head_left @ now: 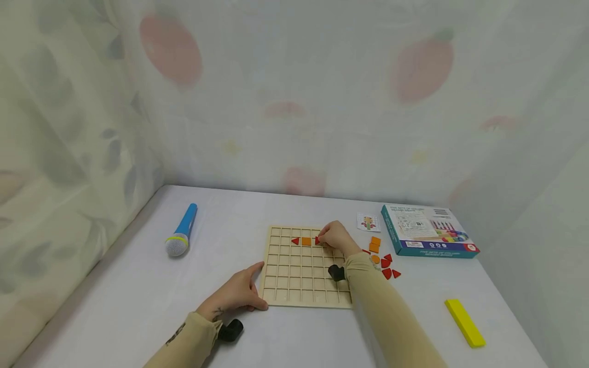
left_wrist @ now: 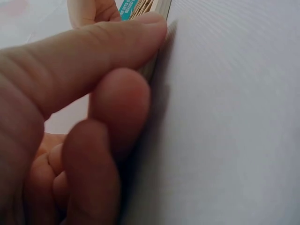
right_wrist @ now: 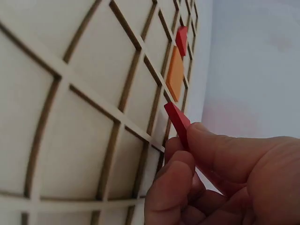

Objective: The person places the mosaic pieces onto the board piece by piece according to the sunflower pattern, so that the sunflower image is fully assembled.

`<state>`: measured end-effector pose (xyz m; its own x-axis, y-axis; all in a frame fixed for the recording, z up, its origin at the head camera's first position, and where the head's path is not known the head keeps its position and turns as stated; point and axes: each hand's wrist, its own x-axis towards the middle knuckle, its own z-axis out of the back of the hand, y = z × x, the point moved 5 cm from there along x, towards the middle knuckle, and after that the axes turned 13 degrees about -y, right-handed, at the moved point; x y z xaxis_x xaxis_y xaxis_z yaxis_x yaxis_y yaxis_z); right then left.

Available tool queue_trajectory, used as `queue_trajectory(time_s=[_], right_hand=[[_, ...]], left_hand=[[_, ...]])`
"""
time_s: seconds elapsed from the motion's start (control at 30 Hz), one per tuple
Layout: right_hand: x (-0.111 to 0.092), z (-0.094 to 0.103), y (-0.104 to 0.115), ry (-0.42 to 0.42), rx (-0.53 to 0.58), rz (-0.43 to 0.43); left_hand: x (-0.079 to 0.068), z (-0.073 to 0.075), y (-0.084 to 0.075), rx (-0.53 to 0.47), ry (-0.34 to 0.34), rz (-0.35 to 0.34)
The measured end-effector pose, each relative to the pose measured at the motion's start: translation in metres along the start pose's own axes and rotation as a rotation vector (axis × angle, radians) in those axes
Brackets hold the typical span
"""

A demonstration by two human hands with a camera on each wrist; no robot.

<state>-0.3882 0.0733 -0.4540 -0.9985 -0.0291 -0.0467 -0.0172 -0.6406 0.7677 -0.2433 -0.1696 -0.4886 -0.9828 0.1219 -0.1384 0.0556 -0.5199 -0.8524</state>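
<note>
A pale wooden grid board lies on the white table. In its upper rows sit a red triangle tile and an orange square tile. Just right of the square, my right hand pinches another red triangle tile between thumb and finger. In the right wrist view that tile is tilted over the grid. My left hand touches the board's left edge and lower left corner, thumb against the rim. Part of the board's right side is hidden by the right arm.
Right of the board lie orange squares and several red pieces. Behind them are a pattern card and a teal-edged box. A blue toy microphone lies left, a yellow bar at the right front.
</note>
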Motion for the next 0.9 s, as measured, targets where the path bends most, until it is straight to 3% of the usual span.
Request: queue_trajectory(time_s=[0.4,0.63,0.77,0.9], right_hand=[[-0.001,-0.009,0.010,-0.080,-0.162,0.079],[-0.004,-0.009,0.010,-0.104,-0.162,0.097],[-0.006,0.004,0.010,-0.125,-0.135,0.091],[-0.008,0.036,0.005,-0.148,-0.115,0.091]], left_hand=[[-0.001,0.001,0.000,-0.020,0.002,-0.006],[-0.001,0.001,0.000,-0.030,0.008,-0.009],[-0.001,0.001,0.000,-0.034,0.011,-0.010],[-0.001,0.001,0.001,-0.015,0.004,-0.017]])
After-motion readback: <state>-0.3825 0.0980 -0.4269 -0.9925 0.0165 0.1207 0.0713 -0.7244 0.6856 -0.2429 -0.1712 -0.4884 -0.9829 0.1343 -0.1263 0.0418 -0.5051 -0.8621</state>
